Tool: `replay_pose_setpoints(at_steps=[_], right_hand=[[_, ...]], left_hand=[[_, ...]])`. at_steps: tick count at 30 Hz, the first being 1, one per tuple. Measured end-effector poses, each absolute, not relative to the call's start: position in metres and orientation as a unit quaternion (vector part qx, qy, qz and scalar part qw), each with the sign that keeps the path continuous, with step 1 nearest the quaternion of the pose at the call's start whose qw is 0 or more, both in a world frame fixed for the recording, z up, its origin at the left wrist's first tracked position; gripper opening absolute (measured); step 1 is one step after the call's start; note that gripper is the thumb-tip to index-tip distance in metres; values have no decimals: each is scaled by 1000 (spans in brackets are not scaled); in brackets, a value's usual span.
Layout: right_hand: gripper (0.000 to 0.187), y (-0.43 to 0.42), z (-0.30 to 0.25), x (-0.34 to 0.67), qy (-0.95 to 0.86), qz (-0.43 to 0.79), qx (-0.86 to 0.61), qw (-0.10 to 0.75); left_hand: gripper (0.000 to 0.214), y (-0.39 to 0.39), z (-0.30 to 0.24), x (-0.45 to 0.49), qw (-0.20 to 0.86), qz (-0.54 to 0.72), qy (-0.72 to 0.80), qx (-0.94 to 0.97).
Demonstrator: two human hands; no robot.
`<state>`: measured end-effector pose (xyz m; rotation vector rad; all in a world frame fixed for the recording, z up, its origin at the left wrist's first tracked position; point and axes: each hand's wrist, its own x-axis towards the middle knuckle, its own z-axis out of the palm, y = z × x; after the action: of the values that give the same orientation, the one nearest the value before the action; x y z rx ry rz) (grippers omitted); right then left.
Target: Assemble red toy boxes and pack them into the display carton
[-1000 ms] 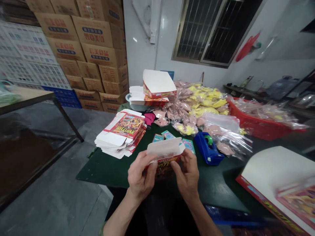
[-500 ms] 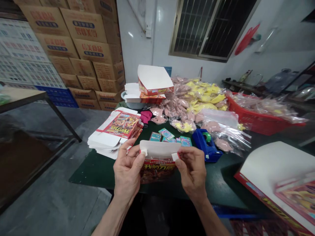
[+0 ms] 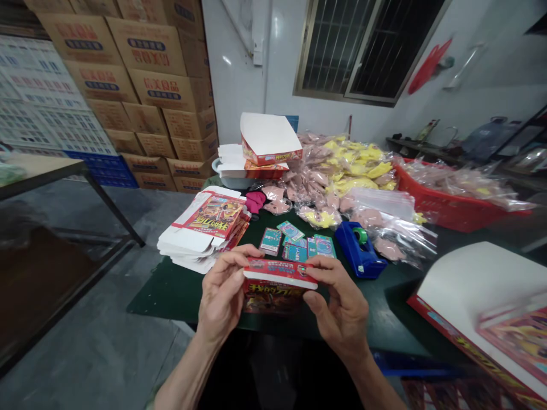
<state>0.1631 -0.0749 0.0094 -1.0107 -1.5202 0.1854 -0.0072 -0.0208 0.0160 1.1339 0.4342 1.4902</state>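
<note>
Both my hands hold a small red printed carton (image 3: pixel 276 286) above the near edge of the dark green table (image 3: pixel 171 290). My left hand (image 3: pixel 222 299) grips its left end, thumb on the top flap. My right hand (image 3: pixel 339 307) grips its right end, fingers curled over the folded-down lid. Just beyond the carton lie several small teal cards (image 3: pixel 294 242). To the left sits a stack of flat unfolded cartons (image 3: pixel 205 228).
A blue tape dispenser (image 3: pixel 356 249) stands right of the cards. Bagged pink and yellow items (image 3: pixel 342 171) pile up behind, beside a red basket (image 3: pixel 448 210). A large open display box (image 3: pixel 478 302) sits at right. Stacked cardboard boxes (image 3: pixel 145 85) line the back wall; another table (image 3: pixel 47 165) stands at left.
The carton's white lid flap, upright a moment ago, is now folded down shut. My hands have lowered slightly with the carton.
</note>
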Motion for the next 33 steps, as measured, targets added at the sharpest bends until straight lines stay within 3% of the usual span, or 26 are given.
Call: replay_pose_setpoints(at_steps=[7,11,15,19,22,28,33], right_hand=[[13,-73,18,159,-646,90,-474,591],[17,-74,27,153,-661,58,-490,565],[17,-78,34,148,-673,44,-497,546],[22,-81,34,141,-679,17,-499,538],[26,-82,29,138,-670,-27,-500,548],[35,-78,2,129,-679,-78,-470,559],[43,-67,-17,120,-648,-138,-455,595]], left_hand=[[13,-16,28,-20,466,538,246,658],[9,-13,23,-16,393,570,244,679],[7,-14,18,-13,456,605,228,612],[7,-9,31,-24,508,534,214,641],[8,-4,34,-28,502,514,193,668],[6,-2,6,-16,488,604,157,611],[15,-3,1,-11,486,621,95,608]])
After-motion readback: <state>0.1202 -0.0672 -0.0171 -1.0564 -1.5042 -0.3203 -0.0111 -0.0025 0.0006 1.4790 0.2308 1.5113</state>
